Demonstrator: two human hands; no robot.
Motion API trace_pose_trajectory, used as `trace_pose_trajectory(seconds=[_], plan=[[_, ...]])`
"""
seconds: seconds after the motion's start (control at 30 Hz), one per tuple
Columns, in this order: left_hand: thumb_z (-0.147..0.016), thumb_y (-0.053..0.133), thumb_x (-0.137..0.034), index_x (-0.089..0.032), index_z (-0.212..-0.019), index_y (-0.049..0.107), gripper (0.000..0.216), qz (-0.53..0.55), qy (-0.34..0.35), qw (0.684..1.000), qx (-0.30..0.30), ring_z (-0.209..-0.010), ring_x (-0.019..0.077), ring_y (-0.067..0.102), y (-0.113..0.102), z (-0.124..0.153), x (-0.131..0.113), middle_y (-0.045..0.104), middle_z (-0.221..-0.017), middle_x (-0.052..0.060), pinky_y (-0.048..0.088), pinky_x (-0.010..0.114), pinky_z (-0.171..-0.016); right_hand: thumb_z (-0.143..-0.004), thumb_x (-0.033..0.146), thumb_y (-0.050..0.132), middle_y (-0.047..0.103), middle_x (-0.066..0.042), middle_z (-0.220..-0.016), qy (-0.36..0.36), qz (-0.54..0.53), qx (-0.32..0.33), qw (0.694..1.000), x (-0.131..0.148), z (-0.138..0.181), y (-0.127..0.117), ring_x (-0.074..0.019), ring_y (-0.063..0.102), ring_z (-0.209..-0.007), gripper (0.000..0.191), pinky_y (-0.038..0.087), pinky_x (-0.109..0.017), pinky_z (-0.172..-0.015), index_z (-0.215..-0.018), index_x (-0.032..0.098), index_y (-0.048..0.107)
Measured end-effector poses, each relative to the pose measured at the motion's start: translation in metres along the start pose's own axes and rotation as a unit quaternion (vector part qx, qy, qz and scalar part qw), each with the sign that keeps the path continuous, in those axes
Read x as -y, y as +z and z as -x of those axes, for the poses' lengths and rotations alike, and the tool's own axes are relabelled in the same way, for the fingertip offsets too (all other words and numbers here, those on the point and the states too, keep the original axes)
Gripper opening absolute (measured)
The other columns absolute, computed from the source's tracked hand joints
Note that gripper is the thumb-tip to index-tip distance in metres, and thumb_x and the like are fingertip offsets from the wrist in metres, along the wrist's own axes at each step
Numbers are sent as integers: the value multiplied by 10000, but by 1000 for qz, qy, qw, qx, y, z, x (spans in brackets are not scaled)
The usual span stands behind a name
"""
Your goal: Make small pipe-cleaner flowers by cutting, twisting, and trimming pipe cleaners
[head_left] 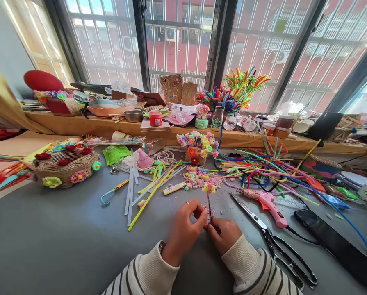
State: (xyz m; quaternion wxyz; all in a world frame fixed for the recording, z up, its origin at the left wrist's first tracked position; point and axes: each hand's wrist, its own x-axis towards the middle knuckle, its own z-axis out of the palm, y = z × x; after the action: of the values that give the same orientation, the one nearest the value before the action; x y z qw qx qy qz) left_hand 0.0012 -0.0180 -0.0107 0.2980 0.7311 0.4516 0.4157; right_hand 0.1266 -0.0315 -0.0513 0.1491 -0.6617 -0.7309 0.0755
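Observation:
My left hand [188, 223] pinches the thin pink stem of a small yellow-and-pink fuzzy flower [208, 188], which stands upright above my fingertips. Close beside it, my right hand [225, 234] is closed around a slim, dark, pointed tool [210, 209]; whether it is small scissors or tweezers I cannot tell. The tool's tip lies along the stem, and my fingers hide its lower end. Pink fuzz clippings [213, 213] lie around the fingertips. Behind the flower spreads a heap of pastel fuzzy clippings [198, 178].
Large scissors [258, 223] and a pink glue gun [267, 203] lie right of my hands, near a black phone-like slab [333, 241]. Glue sticks [129, 200] and a woven basket [69, 168] are to the left. Pipe cleaners [257, 166] pile up behind; a small flower basket [195, 157] stands at centre.

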Motion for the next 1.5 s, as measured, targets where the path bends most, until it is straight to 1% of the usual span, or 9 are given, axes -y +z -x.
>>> trace_pose_trajectory(seconds=[0.1,0.23,0.4,0.57,0.8,1.0,1.2,1.37,1.5], plan=[[-728,381,-268,-169,-557,429,203,-10,-1,1000,12,-587,104,447,0,0,1,490,-562,-21,341,225,-599,-748,351,346,581,-22,-504,1,-2,8,1000,-1,0,-1,-122,509,-483,336,185,-211,-417,-529,171,526],[-730,383,-271,-168,-556,425,206,-11,-3,1000,14,-591,102,446,0,1,1,490,-570,-21,342,223,-611,-752,377,329,590,-27,-524,2,-3,7,1000,-3,0,1,-131,523,-506,362,191,-214,-417,-528,172,526],[-721,387,-269,-170,-545,431,207,-4,-4,1000,9,-591,109,453,0,1,-1,495,-563,-17,342,224,-598,-760,384,306,603,-28,-539,-1,-3,-8,1000,-6,-1,5,-139,537,-517,372,209,-220,-420,-550,182,538],[-718,393,-265,-167,-545,439,204,-3,-1,1000,13,-586,107,452,0,1,0,502,-570,-13,344,223,-585,-765,388,282,606,-21,-535,-2,3,-21,1000,-7,-1,6,-140,541,-505,398,204,-225,-410,-527,188,531],[-723,383,-265,-164,-544,433,212,-6,1,1000,15,-588,104,446,2,1,1,487,-569,-13,342,225,-584,-763,321,295,609,-14,-532,-31,7,-29,999,-8,-1,7,-128,545,-495,359,202,-228,-414,-533,181,532],[-723,389,-264,-162,-545,440,211,-6,2,1000,10,-582,95,444,1,1,0,487,-565,-21,343,215,-584,-766,323,285,606,-13,-523,-44,13,-34,998,-10,-2,8,-121,543,-486,371,207,-222,-411,-521,178,523],[-721,388,-273,-164,-547,440,211,-6,-7,1000,16,-579,102,449,1,1,-1,492,-563,-17,346,222,-588,-769,340,287,606,-10,-515,-36,14,-35,999,-9,-1,6,-118,541,-476,386,208,-220,-408,-514,179,528],[-710,394,-265,-167,-540,448,204,0,-11,1000,5,-576,106,454,0,0,0,502,-555,-14,351,221,-581,-771,347,290,609,-2,-519,-35,22,-39,998,-10,-2,10,-116,543,-477,387,202,-220,-400,-525,189,543],[-709,397,-267,-165,-538,446,205,1,-11,1000,7,-582,105,460,-1,0,-1,504,-557,-13,356,219,-585,-772,353,296,607,0,-510,-34,28,-44,998,-9,-2,11,-114,540,-470,391,204,-219,-403,-518,190,544]])
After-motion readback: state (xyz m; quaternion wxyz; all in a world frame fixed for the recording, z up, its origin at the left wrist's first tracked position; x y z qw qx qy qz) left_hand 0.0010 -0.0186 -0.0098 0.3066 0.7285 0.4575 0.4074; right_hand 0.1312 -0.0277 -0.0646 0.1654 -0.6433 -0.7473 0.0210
